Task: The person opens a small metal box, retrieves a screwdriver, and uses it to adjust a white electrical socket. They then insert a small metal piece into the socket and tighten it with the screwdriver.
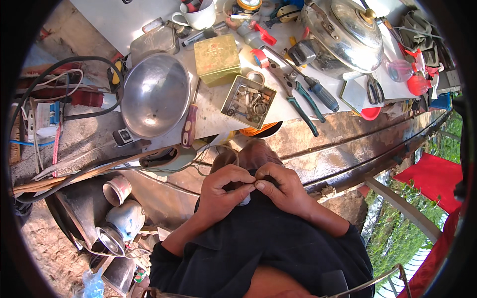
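My left hand (pixel 227 187) and my right hand (pixel 281 186) meet in front of my body, thumbs and forefingers pinched together at the tips. Whatever they grip is too small to make out. On the table ahead of them stands an open square tin (pixel 247 103) with rings and small metal fittings in it. A yellow lidded tin (pixel 217 59) is just behind. To the left lie a shiny metal bowl (pixel 156 95) and a screwdriver (pixel 189 124); to the right, green-handled pliers (pixel 294 94) and a blue-handled tool (pixel 322 94).
A large metal kettle (pixel 343 37) stands at the back right, scissors (pixel 374 89) near it. Beyond is a white mug (pixel 196 16). Cables (pixel 64 116) loop at the left. Below them, pots and a white can (pixel 125 221) lie on the ground. An orange bucket (pixel 261 130) sits under the table edge.
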A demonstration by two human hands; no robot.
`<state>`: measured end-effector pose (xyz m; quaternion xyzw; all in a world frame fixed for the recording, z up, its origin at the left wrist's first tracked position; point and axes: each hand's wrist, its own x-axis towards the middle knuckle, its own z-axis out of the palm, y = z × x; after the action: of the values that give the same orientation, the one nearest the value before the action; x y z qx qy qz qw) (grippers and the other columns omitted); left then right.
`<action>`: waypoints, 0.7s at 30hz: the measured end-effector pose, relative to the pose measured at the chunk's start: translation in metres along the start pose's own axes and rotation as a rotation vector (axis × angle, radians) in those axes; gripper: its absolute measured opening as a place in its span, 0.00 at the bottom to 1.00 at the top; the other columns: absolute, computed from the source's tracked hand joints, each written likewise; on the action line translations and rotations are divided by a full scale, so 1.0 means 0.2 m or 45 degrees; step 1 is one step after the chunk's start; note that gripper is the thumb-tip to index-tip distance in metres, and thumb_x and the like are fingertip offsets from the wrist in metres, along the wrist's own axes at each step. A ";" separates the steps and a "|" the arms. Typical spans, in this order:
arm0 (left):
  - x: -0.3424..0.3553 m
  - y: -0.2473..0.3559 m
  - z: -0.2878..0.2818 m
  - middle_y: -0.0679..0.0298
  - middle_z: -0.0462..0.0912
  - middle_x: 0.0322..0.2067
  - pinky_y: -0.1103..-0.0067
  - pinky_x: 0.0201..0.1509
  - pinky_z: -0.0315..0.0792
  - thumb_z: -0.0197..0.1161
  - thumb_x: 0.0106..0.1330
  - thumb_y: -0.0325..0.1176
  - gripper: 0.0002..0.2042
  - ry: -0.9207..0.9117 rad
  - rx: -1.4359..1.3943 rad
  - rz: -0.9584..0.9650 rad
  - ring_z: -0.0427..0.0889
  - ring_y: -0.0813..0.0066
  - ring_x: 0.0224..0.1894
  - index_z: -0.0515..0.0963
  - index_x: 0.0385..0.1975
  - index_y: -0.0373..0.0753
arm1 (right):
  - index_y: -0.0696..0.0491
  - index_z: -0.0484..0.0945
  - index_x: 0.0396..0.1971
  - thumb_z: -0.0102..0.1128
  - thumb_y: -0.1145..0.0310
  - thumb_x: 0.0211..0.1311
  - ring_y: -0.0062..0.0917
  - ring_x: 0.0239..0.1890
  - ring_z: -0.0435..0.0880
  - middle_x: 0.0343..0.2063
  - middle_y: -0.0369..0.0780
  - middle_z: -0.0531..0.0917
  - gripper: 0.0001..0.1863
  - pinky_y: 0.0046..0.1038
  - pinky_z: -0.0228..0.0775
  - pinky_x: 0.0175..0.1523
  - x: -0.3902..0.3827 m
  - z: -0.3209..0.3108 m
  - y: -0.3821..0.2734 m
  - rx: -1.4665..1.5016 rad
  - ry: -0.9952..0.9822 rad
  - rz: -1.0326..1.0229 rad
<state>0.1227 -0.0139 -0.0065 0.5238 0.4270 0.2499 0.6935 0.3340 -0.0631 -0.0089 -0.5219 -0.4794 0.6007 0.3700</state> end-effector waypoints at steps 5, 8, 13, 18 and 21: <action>0.05 0.00 -0.01 0.64 0.84 0.40 0.83 0.37 0.74 0.73 0.62 0.20 0.07 -0.027 0.009 0.085 0.81 0.81 0.36 0.85 0.38 0.34 | 0.58 0.81 0.36 0.59 0.64 0.78 0.30 0.27 0.84 0.27 0.42 0.82 0.12 0.31 0.75 0.33 0.04 -0.01 0.00 -0.116 -0.058 0.141; 0.07 0.01 -0.03 0.62 0.85 0.41 0.83 0.40 0.76 0.73 0.63 0.19 0.06 -0.053 0.055 0.083 0.84 0.80 0.38 0.85 0.38 0.33 | 0.57 0.82 0.38 0.62 0.64 0.75 0.38 0.32 0.85 0.31 0.45 0.82 0.11 0.34 0.76 0.38 0.06 -0.03 0.00 0.151 -0.127 0.475; 0.09 0.01 -0.03 0.61 0.85 0.39 0.82 0.42 0.77 0.73 0.62 0.19 0.05 -0.004 0.065 0.074 0.84 0.78 0.40 0.86 0.37 0.32 | 0.57 0.82 0.39 0.65 0.64 0.73 0.41 0.35 0.85 0.32 0.46 0.82 0.10 0.36 0.76 0.40 0.09 -0.04 0.00 -0.250 -0.027 -0.123; 0.09 0.00 -0.05 0.63 0.85 0.39 0.83 0.41 0.77 0.69 0.67 0.19 0.08 -0.013 -0.009 -0.038 0.83 0.82 0.40 0.82 0.44 0.33 | 0.56 0.82 0.43 0.68 0.68 0.70 0.42 0.38 0.87 0.35 0.45 0.84 0.09 0.37 0.78 0.42 0.11 -0.04 0.00 -0.236 -0.016 -0.106; 0.08 -0.01 -0.04 0.64 0.84 0.39 0.84 0.41 0.77 0.66 0.70 0.20 0.11 0.015 -0.162 -0.124 0.82 0.84 0.39 0.76 0.49 0.35 | 0.55 0.81 0.44 0.71 0.70 0.66 0.41 0.39 0.87 0.36 0.44 0.85 0.11 0.36 0.79 0.43 0.11 -0.02 0.00 -0.300 0.082 -0.190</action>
<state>0.1236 0.0022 -0.0137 0.4559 0.4392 0.2455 0.7341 0.3329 -0.0411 -0.0161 -0.5436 -0.5721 0.4939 0.3650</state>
